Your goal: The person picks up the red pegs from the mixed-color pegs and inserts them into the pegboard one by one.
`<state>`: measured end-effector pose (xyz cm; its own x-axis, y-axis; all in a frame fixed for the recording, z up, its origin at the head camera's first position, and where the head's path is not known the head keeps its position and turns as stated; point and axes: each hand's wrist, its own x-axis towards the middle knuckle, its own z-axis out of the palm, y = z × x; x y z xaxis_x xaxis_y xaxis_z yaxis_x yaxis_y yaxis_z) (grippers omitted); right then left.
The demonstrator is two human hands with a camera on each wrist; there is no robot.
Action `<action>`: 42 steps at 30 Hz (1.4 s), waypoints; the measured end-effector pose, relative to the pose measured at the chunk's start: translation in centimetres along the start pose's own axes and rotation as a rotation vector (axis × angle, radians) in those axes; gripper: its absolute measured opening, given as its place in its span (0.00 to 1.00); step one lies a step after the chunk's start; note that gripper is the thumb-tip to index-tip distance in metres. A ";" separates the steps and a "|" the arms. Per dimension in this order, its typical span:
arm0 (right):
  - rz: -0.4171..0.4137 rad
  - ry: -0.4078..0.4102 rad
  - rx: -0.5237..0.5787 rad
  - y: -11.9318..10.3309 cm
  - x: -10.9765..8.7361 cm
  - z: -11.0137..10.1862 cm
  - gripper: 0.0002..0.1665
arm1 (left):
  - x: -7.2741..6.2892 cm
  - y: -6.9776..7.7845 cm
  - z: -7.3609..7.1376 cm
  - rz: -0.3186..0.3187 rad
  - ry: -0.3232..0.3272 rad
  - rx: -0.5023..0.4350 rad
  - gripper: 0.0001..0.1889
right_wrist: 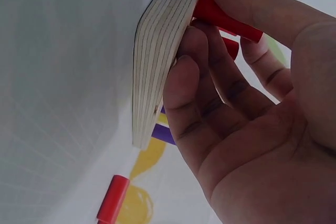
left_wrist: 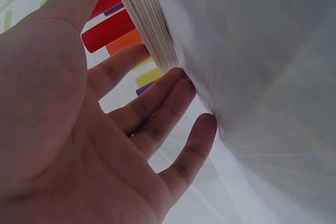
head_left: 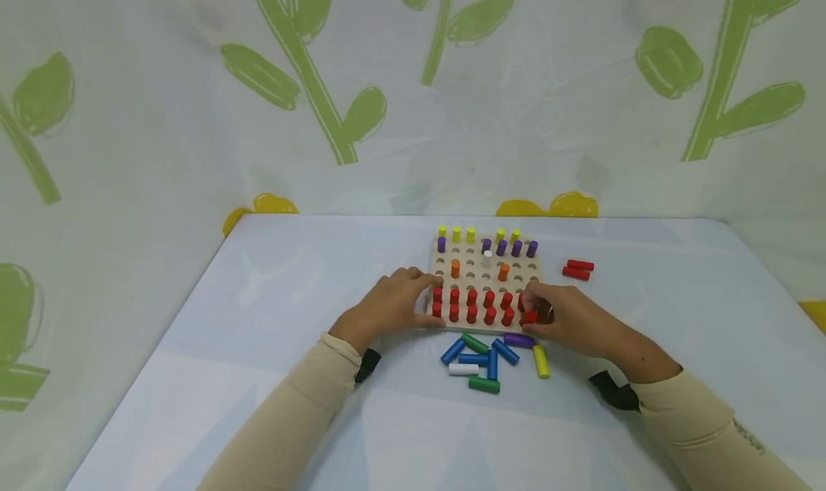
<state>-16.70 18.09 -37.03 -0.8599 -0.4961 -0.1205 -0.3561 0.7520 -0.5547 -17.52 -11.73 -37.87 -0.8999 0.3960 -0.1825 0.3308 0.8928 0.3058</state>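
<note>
A wooden pegboard [head_left: 479, 282] lies on the table, its two nearest rows filled with red pegs [head_left: 472, 313]. Thumb and fingers of my left hand [head_left: 393, 304] are spread along its left edge, touching it, with fingertips at the board's layered side [left_wrist: 144, 19]. At the near right corner, my right hand [head_left: 571, 319] pinches a red peg [right_wrist: 226, 17] between thumb and fingers. That peg stands at the board's face; its lower end is hidden. Farther back on the board are yellow pegs [head_left: 457, 234], purple pegs [head_left: 501, 248], two orange pegs [head_left: 455, 268] and a white peg [head_left: 487, 259].
In front of the board lie loose blue pegs [head_left: 474, 360], green pegs [head_left: 484, 385], a white peg [head_left: 463, 369], a purple peg [head_left: 519, 341] and a yellow peg [head_left: 540, 362]. Two red pegs [head_left: 576, 273] lie to its right. A leaf-patterned curtain [head_left: 516, 118] stands behind the table.
</note>
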 end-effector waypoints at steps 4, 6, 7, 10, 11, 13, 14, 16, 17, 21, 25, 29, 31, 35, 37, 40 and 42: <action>-0.001 0.006 0.005 -0.1 0.0 0.0 0.17 | 0.0 0.0 -0.1 0.003 0.010 0.009 0.41; 0.001 0.003 0.005 -0.2 0.1 0.0 0.17 | -0.1 -0.1 -0.1 -0.003 0.009 0.004 0.41; 0.002 0.000 0.004 -0.2 0.2 0.1 0.17 | -0.1 -0.1 -0.1 -0.008 0.006 0.003 0.41; 0.005 -0.007 0.000 -0.3 0.4 0.4 0.17 | -0.3 -0.3 0.0 -0.019 -0.001 -0.004 0.41; 0.005 -0.010 -0.003 -0.3 0.5 0.4 0.16 | -0.4 -0.3 0.1 -0.020 -0.001 -0.003 0.41; 0.000 -0.010 -0.010 -0.4 0.6 0.5 0.16 | -0.5 -0.4 0.1 -0.024 0.003 -0.002 0.41; -0.001 -0.009 -0.013 -0.4 0.7 0.6 0.16 | -0.5 -0.5 0.1 -0.023 0.008 -0.002 0.41; -0.003 -0.007 -0.021 -0.5 0.8 0.6 0.16 | -0.6 -0.5 0.1 -0.021 0.017 -0.007 0.40; -0.005 -0.008 -0.023 -0.6 0.8 0.6 0.16 | -0.6 -0.5 0.1 -0.022 0.016 -0.009 0.41; 0.004 -0.014 -0.020 -0.6 0.7 0.5 0.16 | -0.6 -0.4 0.1 -0.022 0.007 -0.012 0.41; 0.001 -0.024 -0.007 -0.5 0.5 0.3 0.17 | -0.6 -0.4 0.1 -0.019 0.003 -0.009 0.41; -0.010 -0.015 0.003 -0.3 0.2 -0.4 0.18 | -0.4 -0.3 0.0 -0.003 0.016 -0.002 0.41; -0.014 -0.005 0.002 -0.2 0.0 -0.7 0.18 | -0.3 -0.2 0.0 0.003 0.019 -0.004 0.41; -0.034 0.032 -0.009 0.1 -0.5 -1.2 0.19 | -0.3 -0.1 -0.1 0.007 0.009 -0.004 0.40; -0.034 0.058 -0.023 0.2 -0.6 -1.5 0.19 | -0.3 0.0 -0.1 0.006 0.005 -0.003 0.41; -0.015 0.095 -0.047 0.3 -0.7 -2.0 0.19 | -0.2 0.1 -0.2 0.005 0.002 -0.004 0.41; 0.007 0.121 -0.064 0.5 -0.7 -2.2 0.18 | -0.2 0.1 -0.2 0.004 0.001 -0.007 0.41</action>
<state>-17.12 19.80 -35.41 -0.8991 -0.4373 -0.0216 -0.3690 0.7833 -0.5002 -17.39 -11.74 -37.59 -0.8987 0.3998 -0.1805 0.3329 0.8896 0.3128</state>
